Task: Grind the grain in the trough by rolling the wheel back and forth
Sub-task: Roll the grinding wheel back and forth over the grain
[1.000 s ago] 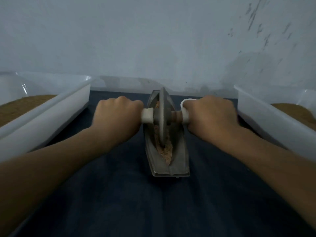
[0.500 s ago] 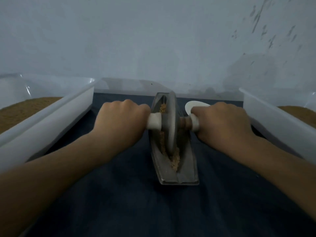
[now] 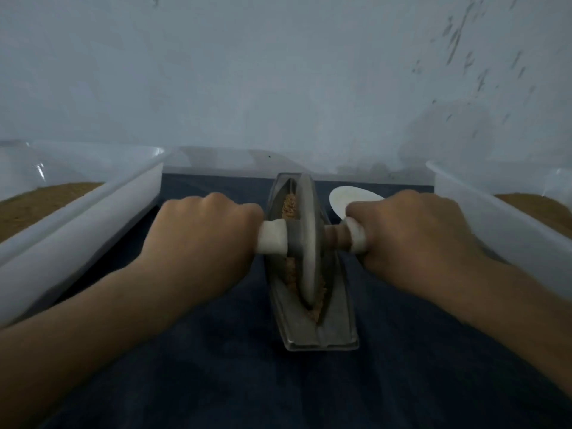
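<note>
we judge a grinding stroke in hand. the wheel (image 3: 306, 243) stands in the trough (image 3: 339, 320), grain (image 3: 289, 205) at its 12 and 6 o'clock. left hand (image 3: 201, 239) at 9 and right hand (image 3: 411, 239) at 3 each clench the axle (image 3: 335, 238). the next roll calls for even pressure, wheel upright.

White disc (image 3: 346, 199) half behind R hand (image 3: 414, 239); L tub (image 3: 93, 224) partly off-frame
</note>
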